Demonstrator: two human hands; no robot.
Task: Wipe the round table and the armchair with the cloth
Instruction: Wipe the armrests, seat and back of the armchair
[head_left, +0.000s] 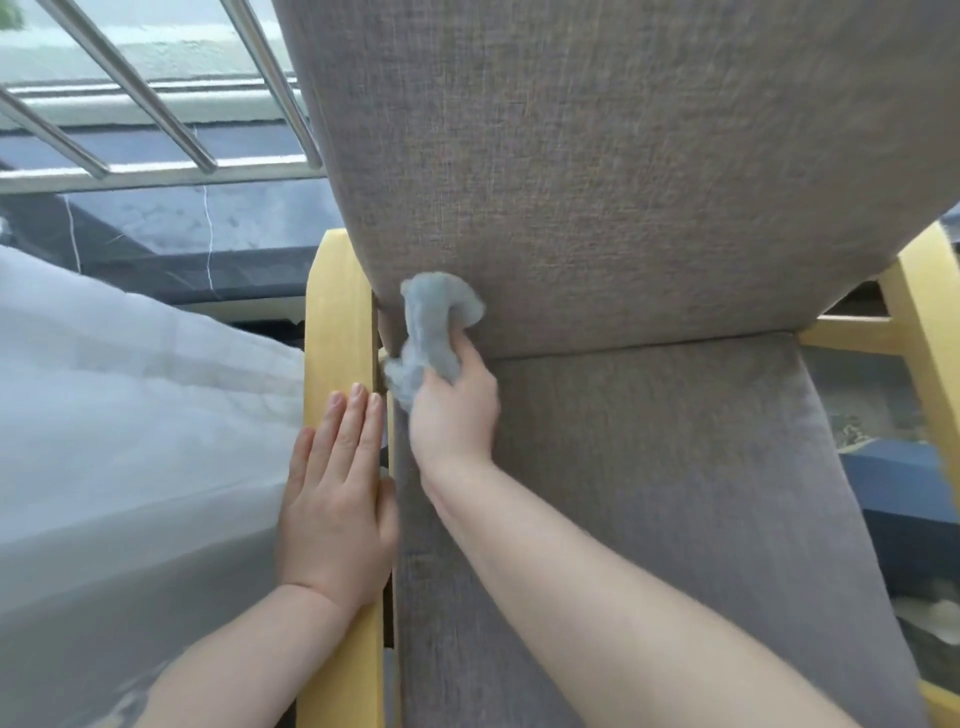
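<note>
Right hand (452, 410): grips bunched pale-blue cloth (431, 332) against grey fabric armchair (623, 182), at left end of the seat-back crease. Left hand (337, 493): flat, fingers straight, on yellow wooden armrest (332, 312).

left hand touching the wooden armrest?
Touching. The head view shows the left hand lying flat, fingers straight, palm down on the yellow wooden armrest, with no gap visible beneath it.

Upper left of the frame, slanted steel window bars (156, 104) cross a bright pane (soft daylight). Below them runs a dark marble sill (171, 234). A sheer white curtain (130, 415) fills the left side. At right, dark blue furniture (904, 499) shows.
</note>
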